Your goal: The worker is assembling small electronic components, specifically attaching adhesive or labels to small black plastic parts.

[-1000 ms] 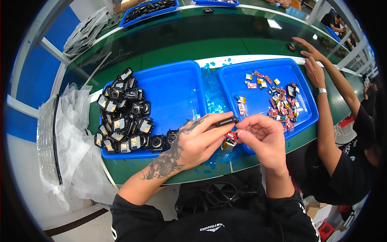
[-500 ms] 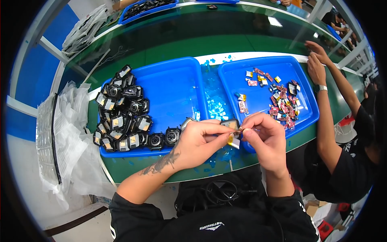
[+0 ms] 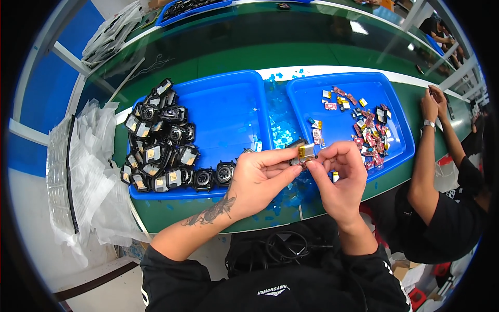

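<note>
Both my hands meet above the gap between two blue trays. My left hand is closed, thumb against fingers, on a small dark watch case, partly hidden by the fingers. Over that case lies a silver battery with yellow tape on one end. My right hand pinches thumb and forefinger together just beside the battery's lower edge; what sits between those fingertips is too small to make out. Many black watch cases are heaped in the left tray, some showing round sensor backs.
Small red circuit boards and batteries lie scattered in the right tray. Bits of blue film litter the green table between the trays. White plastic sheeting hangs at left. A co-worker's arms rest at the table's right.
The battery has gone from hanging below my fingers to lying above them, over the watch case. The co-worker's hands have moved down and right, away from the right tray.
</note>
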Tool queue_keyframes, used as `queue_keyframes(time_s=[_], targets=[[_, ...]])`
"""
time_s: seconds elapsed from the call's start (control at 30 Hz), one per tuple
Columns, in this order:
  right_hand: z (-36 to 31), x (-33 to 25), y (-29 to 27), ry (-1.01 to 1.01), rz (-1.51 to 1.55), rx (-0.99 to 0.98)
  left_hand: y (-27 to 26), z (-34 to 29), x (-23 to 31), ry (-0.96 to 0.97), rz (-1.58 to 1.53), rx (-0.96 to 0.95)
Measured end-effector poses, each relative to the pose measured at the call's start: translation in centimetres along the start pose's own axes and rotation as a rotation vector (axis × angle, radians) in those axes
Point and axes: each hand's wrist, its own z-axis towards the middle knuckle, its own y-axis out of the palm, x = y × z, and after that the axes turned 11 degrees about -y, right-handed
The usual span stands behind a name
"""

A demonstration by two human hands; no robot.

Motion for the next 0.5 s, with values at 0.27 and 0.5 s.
queue_keyframes(time_s=[0.27, 0.5], targets=[[-0.1, 0.8, -0.1, -0.067, -0.081, 0.019, 0.6, 0.9, -0.4, 0.142, 0.045, -0.004], [1.4, -0.1, 2.6, -0.001, -0.150, -0.213, -1.2, -0.7, -0.7, 0.192, -0.049, 0.150]])
